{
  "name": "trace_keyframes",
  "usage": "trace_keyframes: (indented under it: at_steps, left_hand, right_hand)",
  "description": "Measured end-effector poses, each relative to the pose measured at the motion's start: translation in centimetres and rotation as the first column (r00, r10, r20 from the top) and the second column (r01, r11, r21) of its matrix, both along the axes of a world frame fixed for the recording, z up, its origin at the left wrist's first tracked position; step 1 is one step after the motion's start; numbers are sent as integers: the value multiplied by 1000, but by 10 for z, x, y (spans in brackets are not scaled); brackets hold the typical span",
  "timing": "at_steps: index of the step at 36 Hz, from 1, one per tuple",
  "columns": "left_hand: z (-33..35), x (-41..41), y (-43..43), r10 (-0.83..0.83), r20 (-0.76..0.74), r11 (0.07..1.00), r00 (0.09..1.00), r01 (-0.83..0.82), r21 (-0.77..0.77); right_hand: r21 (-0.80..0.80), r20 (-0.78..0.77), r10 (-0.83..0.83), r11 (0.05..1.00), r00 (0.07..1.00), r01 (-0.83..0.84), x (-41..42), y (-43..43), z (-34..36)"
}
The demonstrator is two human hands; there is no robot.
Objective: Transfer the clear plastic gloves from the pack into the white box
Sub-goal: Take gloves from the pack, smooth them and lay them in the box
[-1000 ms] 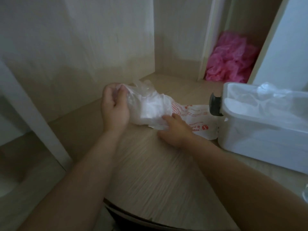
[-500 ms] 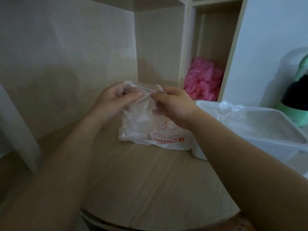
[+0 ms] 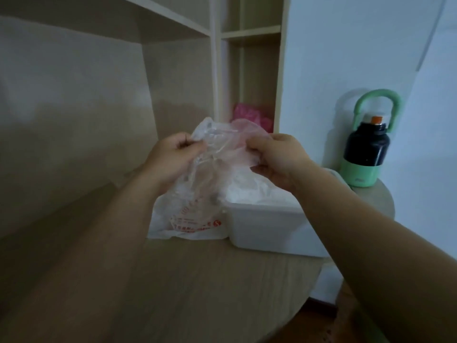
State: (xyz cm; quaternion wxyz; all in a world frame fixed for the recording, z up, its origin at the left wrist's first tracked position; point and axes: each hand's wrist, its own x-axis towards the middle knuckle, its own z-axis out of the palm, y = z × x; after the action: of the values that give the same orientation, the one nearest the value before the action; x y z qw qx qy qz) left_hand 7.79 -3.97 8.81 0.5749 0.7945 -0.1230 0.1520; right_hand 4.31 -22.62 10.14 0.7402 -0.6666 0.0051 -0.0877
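Much of this is hard to separate. The left hand [image 3: 173, 157] and the right hand [image 3: 277, 159] are raised above the table [image 3: 173, 293]. Each has its fingers curled and is pinching the crumpled top of the pack [image 3: 195, 219], with the film stretched between them. Somewhere in that bunched film are the clear plastic gloves [image 3: 222, 149], but we cannot tell where the pack ends and a glove begins, so we cannot count them.

The pack's lower end, printed in red, touches the table and lies against the left wall of the white box [image 3: 262, 224]. The print is too blurred to read. The right hand holds its part of the film over the open box, where a pale crumpled heap [image 3: 249, 191] lies. The right forearm hides the box's right end.

A pink bundle [image 3: 249, 117] sits in the narrow shelf compartment [image 3: 254, 78] behind, its lower part veiled by the film. The frame cuts off both arms and the near edge of the table.

We count two hands, one pack, one white box and one pink bundle. There is also one dark bottle [image 3: 364, 149] with a green base and loop handle, standing well to the right of the box.
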Motion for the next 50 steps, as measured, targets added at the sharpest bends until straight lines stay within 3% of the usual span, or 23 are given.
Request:
trace_keyframes:
  at_steps: [1,3,5,7,9,11,12,14,16,18,21,23,24,25,27,31,34,39,42,44,46,48,50]
  left_hand:
    - [0,3,-4,32,16,998,999,-33,61]
    - [0,12,-7,231,164,939,959,-264,219]
    - [4,18,-9,447,341,790,827,-544,284]
    - [6,19,-17,504,439,704,744,-648,290]
    - [6,13,-33,380,525,774,762,-573,271]
    - [3,4,-53,102,503,891,858,-304,337]
    - [0,-2,-61,-60,408,901,911,-127,415]
    - [-9,-5,-74,-299,136,781,944,160,604]
    - [-21,2,-79,-333,-39,621,942,250,742]
    - [-27,8,-80,-288,-100,539,952,248,805]
    - [-26,11,-81,-276,-121,502,953,251,828]
    - [-22,12,-82,-284,-97,531,954,241,812]
    - [-19,11,-83,-283,-76,556,956,228,800]
    - [-18,11,-84,-283,-50,582,958,213,785]
    - [-16,11,-87,-297,4,610,955,186,770]
    - [-18,10,-94,-316,-14,577,948,205,791]
    - [-22,12,-103,-297,-131,438,946,257,862]
    - [-32,22,-123,-180,-428,121,886,451,884]
    - [-36,24,-130,-175,-469,46,866,483,875]
    - [-34,26,-128,-201,-465,81,862,487,869]
    - [-29,26,-119,-252,-412,189,876,462,866]
    - [-20,21,-106,-302,-296,398,906,402,824]
    - [-12,11,-90,-349,-159,650,924,361,668]
  right_hand:
    - [-12,-3,-56,998,998,56,1,-6,-1]
    - [-55,-24,-135,990,991,133,1,-17,-3]
    - [-115,-50,-210,972,976,203,2,-30,-7]
    - [-169,-83,-281,949,956,265,3,-45,-14]
    - [-285,-100,-348,908,932,308,2,-57,-22]
    - [-393,-113,-394,861,912,324,-1,-69,-28]
    - [-433,-117,-413,840,903,328,-2,-75,-31]
    - [-525,-104,-460,778,882,345,-7,-86,-33]
    - [-667,-54,-509,658,859,348,-12,-94,-34]
    - [-795,6,-513,518,859,315,-17,-98,-33]
    - [-916,118,-434,299,893,267,-23,-100,-25]
    - [-964,186,-353,114,917,240,-24,-100,-18]
    - [-973,194,-299,66,934,223,-22,-99,-14]
    - [-977,183,-240,65,953,204,-20,-98,-12]
    - [-977,127,-132,154,983,147,-15,-94,-10]
    - [-971,22,-70,235,997,38,1,-89,-21]
    - [-969,-139,-49,212,989,-126,11,-89,-36]
    - [-849,-524,-138,1,840,-529,27,-92,-58]
    - [-822,-559,-156,-24,814,-569,30,-95,-58]
    - [-856,-510,-139,-10,849,-516,24,-95,-53]
    - [-909,-417,-136,56,899,-413,16,-95,-44]
    - [-953,-295,-135,117,946,-281,8,-92,-33]
    - [-973,-179,-117,171,977,-158,3,-84,-23]
